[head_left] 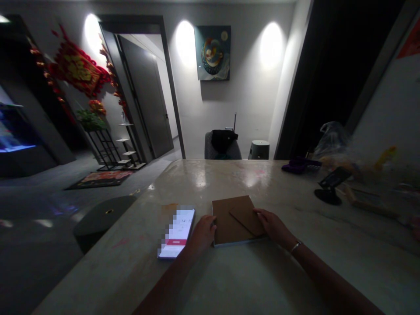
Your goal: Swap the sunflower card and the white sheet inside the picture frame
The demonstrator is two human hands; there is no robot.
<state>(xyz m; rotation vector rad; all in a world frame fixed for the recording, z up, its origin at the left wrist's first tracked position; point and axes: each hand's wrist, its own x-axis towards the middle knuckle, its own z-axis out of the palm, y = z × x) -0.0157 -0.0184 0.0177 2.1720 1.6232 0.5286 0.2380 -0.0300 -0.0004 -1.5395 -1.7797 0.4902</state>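
A brown-covered notebook (229, 223) lies flat on the pale stone table (239, 280), with a thin dark pencil-like stick (244, 224) slanting across its cover. My left hand (204, 232) has its curled fingers at the notebook's left edge. At the right edge, my right hand (271, 224) holds the notebook between thumb and fingers; a bracelet circles that wrist. Just left of my left hand, a phone (179, 236) lies face up with its screen lit and partly pixelated.
A phone stand (330, 188) is at the right, near a purple item (297, 165), a clear plastic bag (333, 140) and a tray-like object (369, 201). A round stool (101, 216) stands left of the table. Beyond the far edge is a chair with a black bag (223, 141).
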